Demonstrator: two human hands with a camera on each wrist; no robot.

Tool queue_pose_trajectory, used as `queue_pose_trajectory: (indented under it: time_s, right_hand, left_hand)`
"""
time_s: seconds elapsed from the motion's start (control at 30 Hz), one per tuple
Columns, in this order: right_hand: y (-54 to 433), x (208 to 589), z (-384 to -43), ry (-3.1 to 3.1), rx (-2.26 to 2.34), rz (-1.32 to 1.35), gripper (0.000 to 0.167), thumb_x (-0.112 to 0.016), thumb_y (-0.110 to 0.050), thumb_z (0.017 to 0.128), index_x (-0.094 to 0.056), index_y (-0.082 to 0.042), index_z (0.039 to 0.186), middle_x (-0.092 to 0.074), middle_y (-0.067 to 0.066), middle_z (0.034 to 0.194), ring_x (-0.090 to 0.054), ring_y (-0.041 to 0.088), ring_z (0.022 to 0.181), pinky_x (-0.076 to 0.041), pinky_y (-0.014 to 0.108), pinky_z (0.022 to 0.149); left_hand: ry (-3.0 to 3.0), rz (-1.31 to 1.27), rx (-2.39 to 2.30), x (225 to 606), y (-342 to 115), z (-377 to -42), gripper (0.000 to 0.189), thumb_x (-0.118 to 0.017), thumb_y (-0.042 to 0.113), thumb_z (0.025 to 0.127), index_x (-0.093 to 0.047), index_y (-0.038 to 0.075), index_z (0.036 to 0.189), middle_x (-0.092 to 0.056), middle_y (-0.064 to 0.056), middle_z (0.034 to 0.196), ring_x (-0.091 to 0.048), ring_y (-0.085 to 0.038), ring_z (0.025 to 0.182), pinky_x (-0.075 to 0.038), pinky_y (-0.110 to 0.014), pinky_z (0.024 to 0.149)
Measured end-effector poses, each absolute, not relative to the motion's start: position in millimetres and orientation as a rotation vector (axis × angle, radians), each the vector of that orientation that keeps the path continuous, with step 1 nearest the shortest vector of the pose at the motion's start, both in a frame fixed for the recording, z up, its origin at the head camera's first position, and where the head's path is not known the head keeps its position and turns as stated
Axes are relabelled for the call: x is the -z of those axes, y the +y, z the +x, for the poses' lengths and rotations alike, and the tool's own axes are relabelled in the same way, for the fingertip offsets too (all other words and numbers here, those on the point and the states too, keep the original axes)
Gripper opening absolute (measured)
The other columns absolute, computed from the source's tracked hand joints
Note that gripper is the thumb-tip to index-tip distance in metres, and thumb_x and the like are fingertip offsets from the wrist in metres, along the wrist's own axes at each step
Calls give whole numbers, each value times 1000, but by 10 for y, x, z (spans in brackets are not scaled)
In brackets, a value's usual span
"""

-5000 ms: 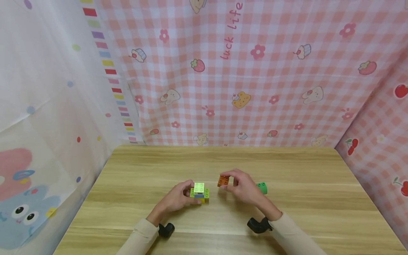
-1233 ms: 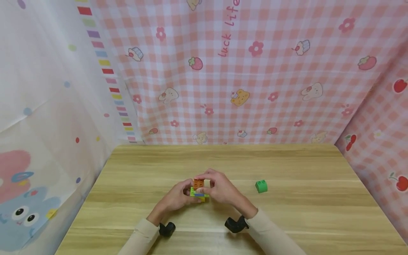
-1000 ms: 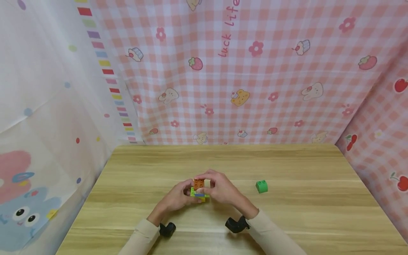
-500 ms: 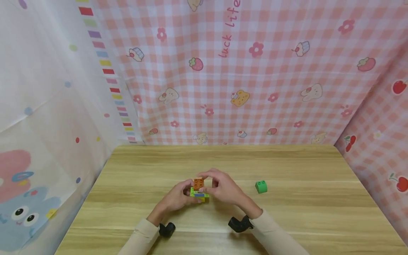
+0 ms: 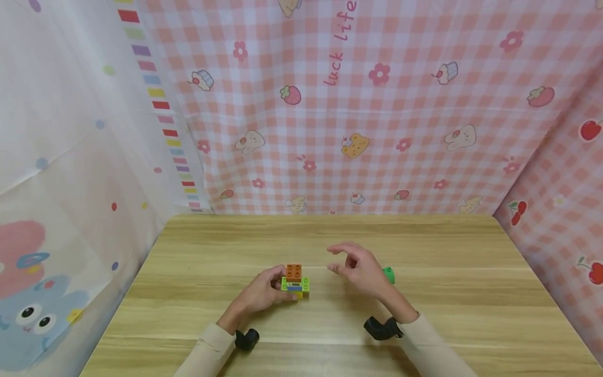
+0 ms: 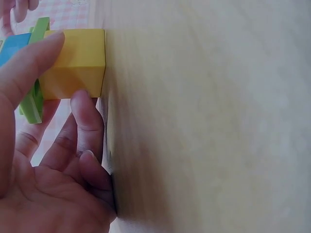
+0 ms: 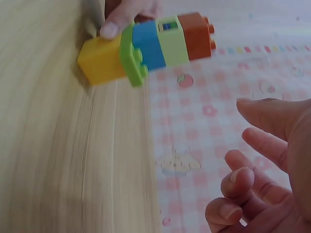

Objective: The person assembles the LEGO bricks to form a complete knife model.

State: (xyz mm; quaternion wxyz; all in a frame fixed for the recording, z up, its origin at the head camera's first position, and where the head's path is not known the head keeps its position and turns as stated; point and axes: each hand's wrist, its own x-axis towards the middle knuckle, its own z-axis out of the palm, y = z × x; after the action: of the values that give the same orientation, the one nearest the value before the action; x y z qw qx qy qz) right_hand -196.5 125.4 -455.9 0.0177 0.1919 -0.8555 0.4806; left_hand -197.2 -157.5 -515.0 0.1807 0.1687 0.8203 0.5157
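The left hand [image 5: 260,291] grips the yellow block [image 6: 80,56], best pressed flat to the bench [image 5: 311,351]; the empty, relaxed right hand [image 5: 360,268] should avoid bumping the stack [image 7: 149,44].

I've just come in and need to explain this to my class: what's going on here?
A person's left hand grips the yellow block at the bottom of a block tower standing on the table. Above it come a flat green piece, a blue block, a pale green block and, on top, an orange-brown block. The right hand is empty and apart from the tower. Behind it, a darker green block is partly hidden.
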Motion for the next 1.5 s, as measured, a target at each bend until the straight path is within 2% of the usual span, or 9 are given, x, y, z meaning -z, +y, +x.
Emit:
queue_pose_trajectory:
  time_s: [0.27, 0.47, 0.67, 0.87, 1.1, 1.3, 1.5]
  right_hand:
    - [1578, 4629, -1944, -2616, -1488, 425, 31, -77, -15, 87, -70, -16, 117, -63, 4, 108, -44, 10, 59, -37, 23, 51]
    - [1813, 4703, -1917, -2634, -1406, 309, 32, -77, -15, 87, -69, -13, 118, -63, 8, 109, -47, 15, 71, -40, 25, 60]
    - [2012, 4808, -1876, -2669, -1382, 236, 36, -76, -15, 88, -67, -10, 122, -59, 15, 115, -48, 23, 83, -40, 27, 63]
    - [2146, 4919, -1863, -2729, -1391, 134, 42, -76, -17, 88, -63, -7, 128, -56, 17, 127, -49, 29, 94, -43, 31, 67]
    - [2218, 5028, -1855, -2779, -1370, 82, 46, -77, -15, 87, -61, -4, 129, -54, 22, 126, -49, 24, 88, -43, 28, 65]
    - [2244, 5094, -1840, -2799, -1355, 79, 45, -76, -13, 87, -61, -4, 128, -55, 22, 123, -52, 24, 89, -44, 30, 68]
    - [2249, 5130, -1829, -2778, -1331, 110, 41, -78, -14, 86, -64, -3, 123, -58, 20, 114, -54, 21, 86, -44, 28, 66]
  left_hand:
    - [2299, 465, -1468, 5145, -1576, -1971, 31, -82, 20, 83, -59, 14, 102, -67, -1, 104, -58, -18, 89, -47, -27, 72]
    - [2310, 464, -1458, 5141, -1578, -1977, 31, -82, 22, 83, -59, 15, 101, -66, 0, 104, -56, -18, 89, -47, -28, 72]
    - [2315, 461, -1449, 5122, -1572, -1969, 30, -82, 24, 82, -60, 16, 101, -66, 1, 101, -54, -16, 85, -44, -25, 69]
    - [2316, 459, -1452, 5117, -1574, -1968, 30, -82, 22, 82, -60, 16, 101, -66, 1, 100, -55, -16, 85, -45, -25, 69]
    - [2318, 471, -1452, 5117, -1576, -1973, 30, -82, 23, 82, -59, 15, 100, -65, 0, 99, -53, -16, 83, -44, -25, 68]
    - [2331, 470, -1442, 5117, -1575, -1972, 30, -82, 22, 82, -58, 16, 99, -65, 0, 99, -53, -15, 82, -43, -25, 68]
    - [2326, 473, -1445, 5114, -1576, -1975, 30, -82, 22, 82, -58, 14, 99, -66, -1, 100, -54, -15, 83, -44, -25, 68]
